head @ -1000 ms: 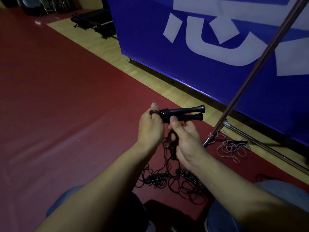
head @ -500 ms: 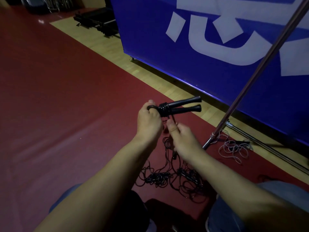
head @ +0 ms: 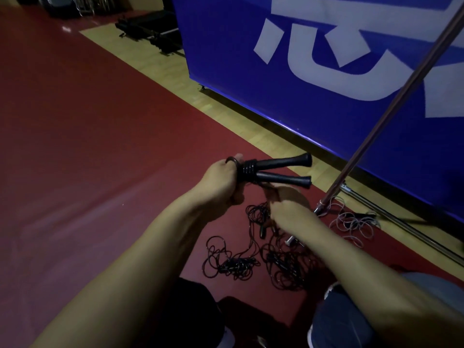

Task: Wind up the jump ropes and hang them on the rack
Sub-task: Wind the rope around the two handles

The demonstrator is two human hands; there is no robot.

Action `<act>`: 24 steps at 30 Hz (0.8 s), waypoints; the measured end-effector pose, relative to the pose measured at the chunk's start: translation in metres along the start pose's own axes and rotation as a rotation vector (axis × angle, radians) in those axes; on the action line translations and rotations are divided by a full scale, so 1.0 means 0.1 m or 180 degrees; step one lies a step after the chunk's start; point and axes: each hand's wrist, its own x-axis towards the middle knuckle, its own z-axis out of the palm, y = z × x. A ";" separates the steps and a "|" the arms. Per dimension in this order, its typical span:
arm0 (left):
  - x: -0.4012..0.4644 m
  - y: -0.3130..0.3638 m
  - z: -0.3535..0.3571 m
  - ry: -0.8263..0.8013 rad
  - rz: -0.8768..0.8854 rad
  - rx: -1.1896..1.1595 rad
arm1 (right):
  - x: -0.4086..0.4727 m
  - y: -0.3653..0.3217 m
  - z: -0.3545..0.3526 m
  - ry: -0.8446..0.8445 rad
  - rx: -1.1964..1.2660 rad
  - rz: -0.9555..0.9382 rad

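Note:
Two black jump rope handles (head: 283, 169) lie side by side, bound near their left end by several turns of black rope (head: 247, 170). My left hand (head: 222, 183) grips that bound end, with a rope loop over one finger. Just below the handles, my right hand (head: 288, 205) pinches the loose rope tail. On the red floor beneath both hands lies a tangle of black jump ropes (head: 263, 259). The rack's slanted metal pole (head: 391, 109) rises at the right.
A blue banner wall (head: 326, 59) with white lettering stands behind. The rack's base bar (head: 406, 224) runs along the floor at right, with a thin pale rope (head: 351, 222) heaped beside it. Dark equipment (head: 150, 28) sits far back. My knees fill the bottom edge.
My right hand dropped from the handles and drew the rope tail down beneath them. The left hand kept its grip on the wound end, and the handle tips spread apart slightly.

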 end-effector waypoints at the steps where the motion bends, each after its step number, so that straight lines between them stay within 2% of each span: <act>1: -0.02 0.01 -0.04 -0.0251 0.0063 0.0325 | 0.03 0.03 -0.04 -0.0159 0.0375 -0.0033; 2: -0.04 0.02 -0.09 -0.0491 0.0110 0.0698 | 0.05 0.06 -0.09 -0.0151 0.0705 -0.0251; 3: -0.05 0.02 -0.14 -0.0700 0.0125 0.1052 | 0.08 0.10 -0.14 -0.0040 0.0721 -0.0559; 5: -0.06 -0.01 -0.19 -0.0990 0.0135 0.1687 | 0.10 0.20 -0.24 0.0097 0.0241 -0.0943; 7: -0.06 -0.04 -0.19 -0.1063 0.0161 0.2151 | 0.10 0.24 -0.31 0.0111 -0.0181 -0.1075; 10: 0.01 -0.11 -0.17 -0.0764 0.0219 0.2588 | 0.09 0.24 -0.39 0.0282 -0.0773 -0.1473; 13: 0.15 -0.18 -0.16 -0.0077 0.0388 0.3147 | 0.05 0.16 -0.45 0.0591 -0.1128 -0.1927; 15: 0.23 -0.22 -0.14 0.0524 0.0478 0.3054 | -0.03 0.04 -0.43 0.0623 -0.1380 -0.1988; 17: 0.28 -0.26 -0.11 0.0967 0.0504 0.2651 | -0.13 -0.05 -0.30 0.0775 -0.1533 -0.1917; 21: 0.31 -0.37 -0.03 0.1348 0.0437 0.1475 | -0.23 -0.14 0.04 0.1319 -0.1633 -0.1533; 23: 0.28 -0.35 0.06 0.1485 0.0347 0.0909 | -0.23 -0.13 0.15 0.1233 -0.1150 -0.1011; 24: 0.26 -0.32 0.10 0.1520 0.0294 0.0533 | -0.21 -0.11 0.20 0.1080 -0.0629 -0.0499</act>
